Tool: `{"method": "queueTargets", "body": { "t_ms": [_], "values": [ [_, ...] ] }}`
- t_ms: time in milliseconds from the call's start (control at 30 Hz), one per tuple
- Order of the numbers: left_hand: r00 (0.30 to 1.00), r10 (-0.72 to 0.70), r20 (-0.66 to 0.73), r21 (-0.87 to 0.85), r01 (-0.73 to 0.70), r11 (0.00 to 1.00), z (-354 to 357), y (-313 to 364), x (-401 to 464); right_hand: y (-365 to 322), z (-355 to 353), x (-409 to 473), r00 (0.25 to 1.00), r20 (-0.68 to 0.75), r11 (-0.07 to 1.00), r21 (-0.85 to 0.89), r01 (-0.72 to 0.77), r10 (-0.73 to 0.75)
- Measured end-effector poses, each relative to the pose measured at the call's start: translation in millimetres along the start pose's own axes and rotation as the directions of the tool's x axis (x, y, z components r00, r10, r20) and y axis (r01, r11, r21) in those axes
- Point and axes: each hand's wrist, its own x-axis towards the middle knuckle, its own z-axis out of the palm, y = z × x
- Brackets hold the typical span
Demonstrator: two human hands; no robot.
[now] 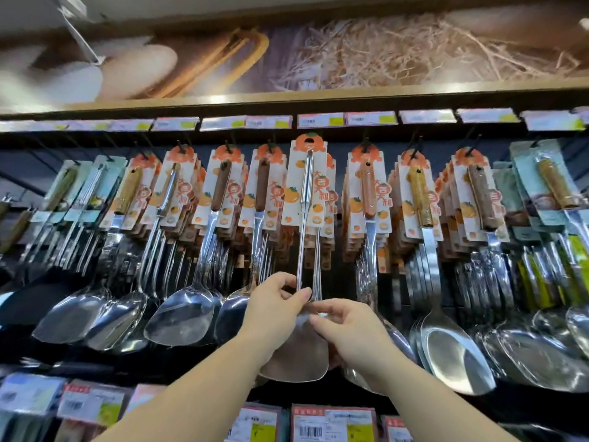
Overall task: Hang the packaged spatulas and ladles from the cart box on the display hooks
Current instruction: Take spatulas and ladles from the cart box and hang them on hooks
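The packaged spatula [305, 199] is up between both hands, standing upright with its orange-and-white card at the very top, right up at the level of the display hooks [227, 145], though I can't tell if the card's hole is actually on a hook. Its steel shaft runs straight down into the hands and the wide blade hangs just below them, partly hidden behind the wrists. The left hand [274, 309] pinches the shaft where it meets the blade, thumb and fingers curled round it. The right hand [349, 325] is just beside it, fingertips touching the top of the blade, looks like a light pinch too. Either side of the hands, rows of carded spatulas and ladles [424, 199] hang packed tight, wooden handles mostly, shiny blades fanning out at hand level. Above the hands there's a strip of price tags [320, 120] along the shelf edge, and higher still a blurry food poster [382, 49]. Below the forearms, more price labels [331, 424] with barcodes.
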Motion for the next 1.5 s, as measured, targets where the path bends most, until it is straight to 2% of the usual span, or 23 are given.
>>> {"method": "queueTargets", "body": {
  "t_ms": [333,467,767,900,967,1033,1133,1300,1500],
  "values": [
    [1.000,0.012,0.013,0.053,-0.013,0.999,16.6,3.8,24.9,6.3,-15.2,18.9,0.996,-0.083,1.000,0.005,0.031,-0.030],
    [1.000,-0.009,0.022,0.052,0.008,0.999,19.9,6.3,31.9,5.9,-20.1,26.2,0.997,-0.079,0.999,0.051,-0.003,0.007],
    [0.999,-0.043,0.032,0.066,0.040,0.997,19.4,-2.7,30.8,21.2,-17.1,37.0,0.993,-0.114,0.999,-0.036,-0.035,0.031],
    [0.992,-0.097,0.076,0.070,0.092,0.993,14.8,-8.8,29.8,23.9,-14.2,35.5,0.984,-0.175,0.988,-0.143,-0.058,0.032],
    [0.997,-0.049,0.065,0.144,0.040,0.989,9.2,-12.6,27.1,23.7,-14.2,31.6,0.959,-0.280,0.957,-0.288,-0.033,-0.051],
    [0.996,0.091,0.022,0.275,-0.094,0.957,1.2,-15.5,22.6,20.0,-15.6,25.6,0.916,-0.367,0.916,-0.401,0.004,-0.165],
    [0.970,0.242,0.018,0.367,-0.232,0.901,-9.2,-19.4,13.8,13.3,-17.9,17.2,0.879,-0.420,0.907,-0.419,0.032,-0.225],
    [0.941,0.336,0.050,0.379,-0.329,0.865,7.5,-22.8,-1.8,11.8,-24.8,-1.5,0.858,-0.471,0.869,-0.490,-0.060,-0.207],
    [0.886,0.419,0.198,0.294,-0.461,0.837,79.3,6.8,-49.1,12.8,-84.7,-58.7,0.829,-0.525,0.719,-0.650,-0.245,-0.193]
  ]
}}
